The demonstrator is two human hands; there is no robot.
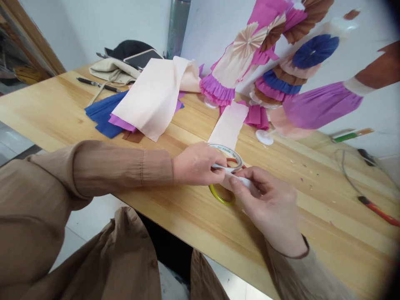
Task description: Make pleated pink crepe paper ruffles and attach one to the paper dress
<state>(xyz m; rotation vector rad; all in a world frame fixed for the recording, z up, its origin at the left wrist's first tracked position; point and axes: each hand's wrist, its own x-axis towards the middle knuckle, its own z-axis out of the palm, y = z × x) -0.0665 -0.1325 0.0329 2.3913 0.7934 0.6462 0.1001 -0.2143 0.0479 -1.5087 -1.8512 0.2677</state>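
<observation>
My left hand (200, 163) is closed around the near side of a roll of tape (236, 156) with printed lettering inside its ring. My right hand (271, 204) pinches a white strip (229, 180) between thumb and fingers; it runs across to the left hand. Whether this strip is tape from the roll or paper cannot be made out. Below the hands lies a pair of scissors (221, 201), with a yellow handle loop showing and a red part seen through the roll. Just beyond the roll lies a pale crepe paper strip (229, 123) on the wooden table.
Crepe paper sheets (150, 98) in cream, blue and purple lie at the left, near pens (96, 84) and a cloth bag (114, 68). Paper-dressed figures (218, 81) stand along the back. A red-handled tool (379, 211) and a cable lie at the right.
</observation>
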